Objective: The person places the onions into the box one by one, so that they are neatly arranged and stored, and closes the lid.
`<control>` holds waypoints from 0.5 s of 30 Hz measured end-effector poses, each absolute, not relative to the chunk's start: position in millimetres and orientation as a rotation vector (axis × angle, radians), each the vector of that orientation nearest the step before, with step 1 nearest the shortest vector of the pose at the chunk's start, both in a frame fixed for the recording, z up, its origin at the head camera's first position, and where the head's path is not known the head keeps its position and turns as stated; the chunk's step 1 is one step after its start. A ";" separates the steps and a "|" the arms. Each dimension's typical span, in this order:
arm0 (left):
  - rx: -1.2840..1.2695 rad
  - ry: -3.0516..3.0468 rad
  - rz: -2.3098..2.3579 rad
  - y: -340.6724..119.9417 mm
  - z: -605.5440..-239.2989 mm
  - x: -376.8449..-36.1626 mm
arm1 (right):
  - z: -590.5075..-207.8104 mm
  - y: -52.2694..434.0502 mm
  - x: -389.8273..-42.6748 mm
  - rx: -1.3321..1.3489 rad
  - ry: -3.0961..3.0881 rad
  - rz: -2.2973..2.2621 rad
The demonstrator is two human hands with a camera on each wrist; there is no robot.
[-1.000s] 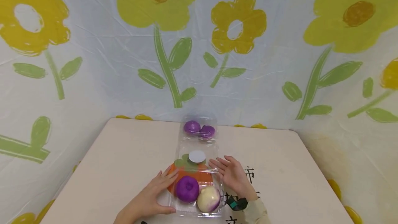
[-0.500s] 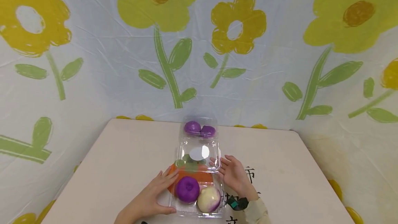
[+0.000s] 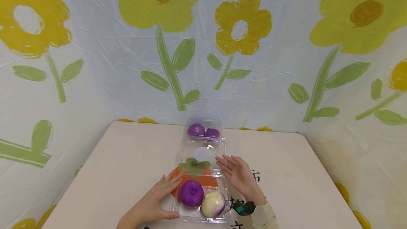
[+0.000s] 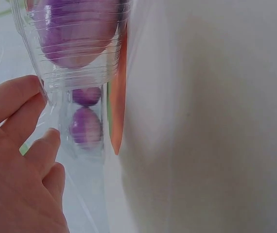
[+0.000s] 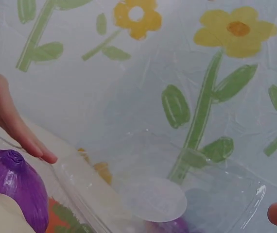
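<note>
A clear plastic clamshell box [image 3: 200,219] holds a purple onion [image 3: 192,193] and a rounder cream-and-purple vegetable [image 3: 213,204]. Its clear lid [image 3: 187,149], marked by a white oval label [image 3: 202,154], stands raised at the far side. My left hand [image 3: 155,200] lies along the box's left side with fingers extended; in the left wrist view its fingertips [image 4: 34,85] meet the clear rim. On the other side, my right hand [image 3: 240,177] has its palm turned inward and its straight fingers at the lid's right edge, where they overlap the lid.
A second clear box [image 3: 203,120] with two purple onions [image 3: 196,130] stands behind the lid. Under the near box lies a flat orange mat with green leaves [image 4: 118,116]. The pale table [image 3: 140,151] carries black characters at right; a flowered cloth [image 3: 270,98] hangs behind.
The lid has tilted away, its label shifting toward the back. My right hand has moved slightly forward with it, while the left hand and the vegetables have stayed in place.
</note>
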State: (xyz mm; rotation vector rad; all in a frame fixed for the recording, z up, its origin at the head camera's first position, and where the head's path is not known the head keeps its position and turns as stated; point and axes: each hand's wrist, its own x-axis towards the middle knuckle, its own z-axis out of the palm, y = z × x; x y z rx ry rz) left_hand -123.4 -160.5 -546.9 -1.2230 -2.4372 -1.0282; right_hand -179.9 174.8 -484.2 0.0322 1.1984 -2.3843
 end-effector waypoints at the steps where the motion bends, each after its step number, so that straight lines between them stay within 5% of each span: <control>1: -1.223 -2.432 -1.030 -160.4 -547.1 -123.5 | -482.8 174.9 -179.8 0.026 1.202 -2.389; 15: -1.212 -2.465 -1.049 -161.2 -548.3 -122.9 | -454.9 179.5 -161.7 -0.122 1.373 -2.489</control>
